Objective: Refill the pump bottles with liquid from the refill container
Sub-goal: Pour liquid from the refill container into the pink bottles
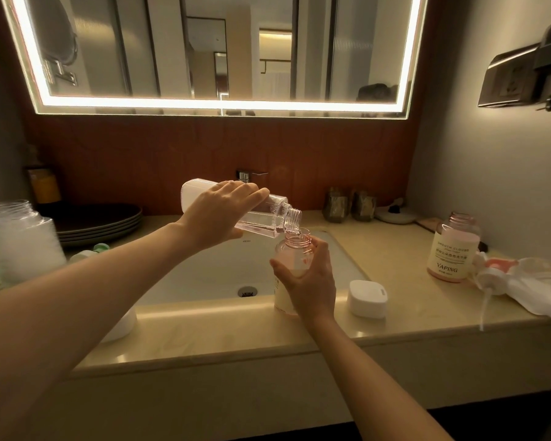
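My left hand (221, 211) grips a clear refill container (268, 218), tipped nearly flat with its open threaded neck pointing right and down. Clear liquid runs from that neck into the open mouth of a pink-tinted pump bottle (291, 249). My right hand (309, 281) wraps around this bottle and keeps it upright on the sink's front right rim. A second open pink bottle (454, 249) with a white label stands on the counter at right. A pump head (490, 275) with its long tube lies beside it. A white cap (367, 299) rests near the sink.
The white basin (217, 275) lies under my hands, tap (247, 176) behind it. At left stand an open frosted bottle (23, 240), stacked dark plates (99, 222) and another white cap (121, 324). Crumpled white plastic (541, 288) lies far right. Two dark cups (350, 203) sit at the back.
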The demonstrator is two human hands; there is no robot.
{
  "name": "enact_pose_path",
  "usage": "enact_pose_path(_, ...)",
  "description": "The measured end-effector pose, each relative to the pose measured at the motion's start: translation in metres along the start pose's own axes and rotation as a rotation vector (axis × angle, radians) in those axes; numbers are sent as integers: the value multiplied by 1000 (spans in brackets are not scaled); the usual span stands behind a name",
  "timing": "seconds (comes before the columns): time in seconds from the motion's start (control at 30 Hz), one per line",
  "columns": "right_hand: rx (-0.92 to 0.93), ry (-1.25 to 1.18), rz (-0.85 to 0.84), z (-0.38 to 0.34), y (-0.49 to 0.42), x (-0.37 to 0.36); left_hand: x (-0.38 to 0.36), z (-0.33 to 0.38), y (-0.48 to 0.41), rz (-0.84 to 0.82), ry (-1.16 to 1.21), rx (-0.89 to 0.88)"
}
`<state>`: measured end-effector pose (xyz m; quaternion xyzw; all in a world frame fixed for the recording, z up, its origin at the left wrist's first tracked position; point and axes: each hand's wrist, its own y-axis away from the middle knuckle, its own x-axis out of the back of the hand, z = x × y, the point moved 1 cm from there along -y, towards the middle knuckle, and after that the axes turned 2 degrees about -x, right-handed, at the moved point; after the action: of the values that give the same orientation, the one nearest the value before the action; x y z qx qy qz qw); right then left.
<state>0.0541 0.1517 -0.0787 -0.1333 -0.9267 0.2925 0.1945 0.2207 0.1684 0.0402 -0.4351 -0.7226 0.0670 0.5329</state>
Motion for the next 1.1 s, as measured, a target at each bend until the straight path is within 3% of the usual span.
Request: enact_pose_path(1.1, 8, 15, 19, -2, 1, 0, 6, 1, -4, 64, -105, -58)
